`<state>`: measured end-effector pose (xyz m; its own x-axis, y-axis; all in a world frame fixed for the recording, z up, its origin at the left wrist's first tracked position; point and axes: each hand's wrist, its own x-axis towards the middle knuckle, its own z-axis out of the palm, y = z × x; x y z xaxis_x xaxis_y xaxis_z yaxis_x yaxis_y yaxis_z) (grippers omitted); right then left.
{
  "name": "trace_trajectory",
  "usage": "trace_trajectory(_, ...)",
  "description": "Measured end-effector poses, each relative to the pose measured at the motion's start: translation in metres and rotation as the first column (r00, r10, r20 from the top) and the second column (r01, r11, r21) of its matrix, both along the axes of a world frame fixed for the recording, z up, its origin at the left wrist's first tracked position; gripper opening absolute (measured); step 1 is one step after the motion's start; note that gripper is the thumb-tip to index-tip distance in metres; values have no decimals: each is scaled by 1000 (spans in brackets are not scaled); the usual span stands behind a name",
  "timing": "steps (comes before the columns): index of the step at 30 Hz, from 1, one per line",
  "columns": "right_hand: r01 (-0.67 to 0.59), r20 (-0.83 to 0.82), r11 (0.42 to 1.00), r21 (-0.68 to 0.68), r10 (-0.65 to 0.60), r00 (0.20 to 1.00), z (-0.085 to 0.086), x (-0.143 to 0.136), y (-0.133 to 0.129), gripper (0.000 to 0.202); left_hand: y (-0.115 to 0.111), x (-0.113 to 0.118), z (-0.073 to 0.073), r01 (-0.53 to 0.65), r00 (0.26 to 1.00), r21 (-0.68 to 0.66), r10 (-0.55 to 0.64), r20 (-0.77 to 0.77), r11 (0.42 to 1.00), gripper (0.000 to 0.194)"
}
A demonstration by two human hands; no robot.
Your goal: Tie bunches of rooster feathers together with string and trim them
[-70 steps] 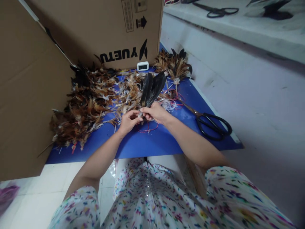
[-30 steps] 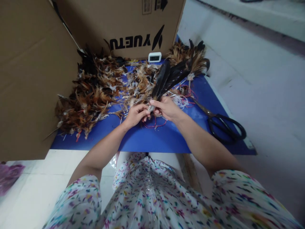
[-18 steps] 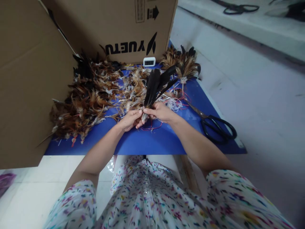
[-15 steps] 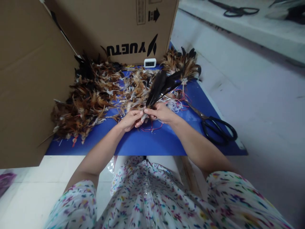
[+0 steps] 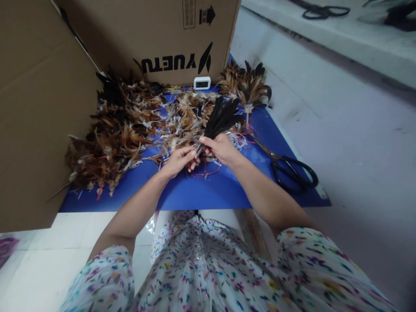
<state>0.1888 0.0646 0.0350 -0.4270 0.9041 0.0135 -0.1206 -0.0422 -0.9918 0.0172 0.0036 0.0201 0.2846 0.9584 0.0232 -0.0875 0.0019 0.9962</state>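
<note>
A bunch of black feathers (image 5: pixel 222 117) is held over the near middle of the blue table, its tips fanned away from me. My left hand (image 5: pixel 181 161) pinches the pale quill ends at the bottom of the bunch. My right hand (image 5: pixel 218 148) closes round the feathers just above, thumb on top. Behind and beneath the hands lies a loose spread of brown and cream feathers (image 5: pixel 183 115). Red string (image 5: pixel 208 173) loops on the table under my fingers. White string (image 5: pixel 238 139) lies tangled just right of my right hand.
Large black-handled scissors (image 5: pixel 294 173) lie at the right. A heap of brown feathers (image 5: pixel 113 138) covers the left side. At the back stand a small white digital clock (image 5: pixel 202 83) and a tied feather bundle (image 5: pixel 245 86), before a cardboard box (image 5: pixel 146 34). More scissors (image 5: pixel 325 11) rest on a ledge.
The black feathers have come together into a tighter fan. My right hand has shifted slightly up along the bunch, while my left hand stays at the quill ends.
</note>
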Motion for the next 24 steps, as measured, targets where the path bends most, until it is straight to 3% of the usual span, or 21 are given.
trace_trajectory(4,-14,-91,997,-79,6,996,3,1,1,50,1,-2,1,46,999,23,-47,23,999,45)
trace_trajectory(12,-63,-95,993,-104,53,994,0,-3,-1,49,2,-1,-6,-26,1000,57,25,19,998,41)
trace_trajectory(16,-61,-61,994,-91,56,997,-3,-1,1,50,2,-2,-5,-37,999,-6,37,28,999,44)
trace_trajectory(21,-116,10,992,-51,117,993,0,1,3,47,1,-4,1,13,996,-191,4,91,982,53)
trace_trajectory(24,-163,26,985,-54,164,986,2,0,1,47,1,-3,1,-23,998,-193,33,48,981,50)
